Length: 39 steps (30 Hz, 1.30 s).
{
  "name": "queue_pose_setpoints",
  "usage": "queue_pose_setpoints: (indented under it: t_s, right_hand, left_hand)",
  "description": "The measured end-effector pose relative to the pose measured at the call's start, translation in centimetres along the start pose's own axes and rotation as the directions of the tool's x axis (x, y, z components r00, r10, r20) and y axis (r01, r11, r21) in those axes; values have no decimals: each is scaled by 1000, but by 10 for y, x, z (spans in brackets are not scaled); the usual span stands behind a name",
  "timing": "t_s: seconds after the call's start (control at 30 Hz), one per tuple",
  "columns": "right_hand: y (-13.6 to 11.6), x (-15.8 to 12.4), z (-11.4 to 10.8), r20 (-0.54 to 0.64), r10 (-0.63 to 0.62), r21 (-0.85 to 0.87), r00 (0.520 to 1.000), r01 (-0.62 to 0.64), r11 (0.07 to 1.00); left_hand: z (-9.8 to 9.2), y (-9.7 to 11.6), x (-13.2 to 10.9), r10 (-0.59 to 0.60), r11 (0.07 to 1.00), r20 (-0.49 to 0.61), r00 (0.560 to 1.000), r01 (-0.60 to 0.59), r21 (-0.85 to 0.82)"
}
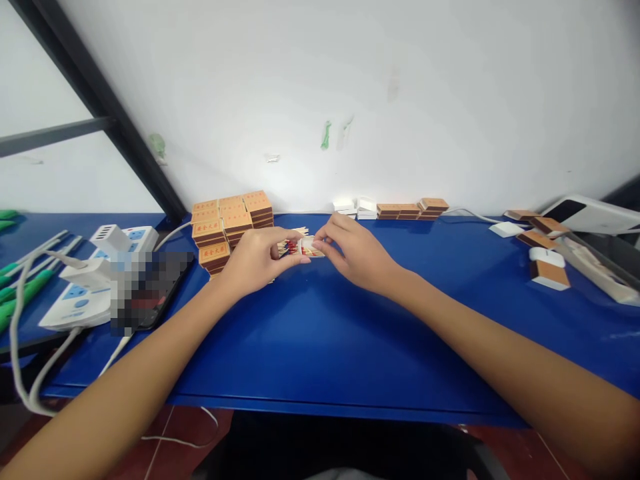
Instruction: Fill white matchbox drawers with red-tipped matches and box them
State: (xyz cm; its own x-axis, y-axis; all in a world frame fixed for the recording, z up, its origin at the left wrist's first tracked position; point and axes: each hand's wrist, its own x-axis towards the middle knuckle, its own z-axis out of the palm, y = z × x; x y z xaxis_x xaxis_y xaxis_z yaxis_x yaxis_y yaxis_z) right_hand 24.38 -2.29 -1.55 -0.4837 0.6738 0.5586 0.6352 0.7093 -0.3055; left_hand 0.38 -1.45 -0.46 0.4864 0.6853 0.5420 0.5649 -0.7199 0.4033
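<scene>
Between my two hands is a small white matchbox tray (306,244) with red-headed matches in it. My left hand (260,257) grips its left end between thumb and fingers. At the tray's right end, the fingers of my right hand (353,250) are pinched together; whether they hold the tray or matches is too small to tell. A loose pile of matches (291,245) lies just behind and beside my left fingers, partly hidden by that hand. Left of it rise stacks of orange-topped matchboxes (227,220).
White trays (357,208) and more matchboxes (413,210) line the wall. Further matchboxes (550,273) lie at the right beside a white device (583,213). A power strip (83,297) with cables and a black phone (163,297) occupy the left side of the blue table (350,353).
</scene>
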Motion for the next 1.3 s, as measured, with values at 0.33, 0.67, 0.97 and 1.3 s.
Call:
queue_pose_setpoints:
  t_s: [0.33, 0.67, 0.97, 1.3]
  right_hand:
    - [-11, 1, 3, 28, 190, 138, 981, -192, 972]
    - [-19, 1, 8, 58, 354, 187, 934, -358, 915]
    - [-3, 4, 3, -47, 350, 203, 936, -334, 920]
    - [4, 5, 17, 274, 127, 95, 953, -158, 983]
  left_hand:
    - [3, 0, -3, 159, 981, 21, 987, -160, 111]
    - [3, 1, -3, 154, 977, 60, 986, -161, 141]
    - [-10, -2, 3, -22, 958, -104, 994, 51, 282]
    - [-14, -6, 5, -62, 945, -221, 973, 129, 300]
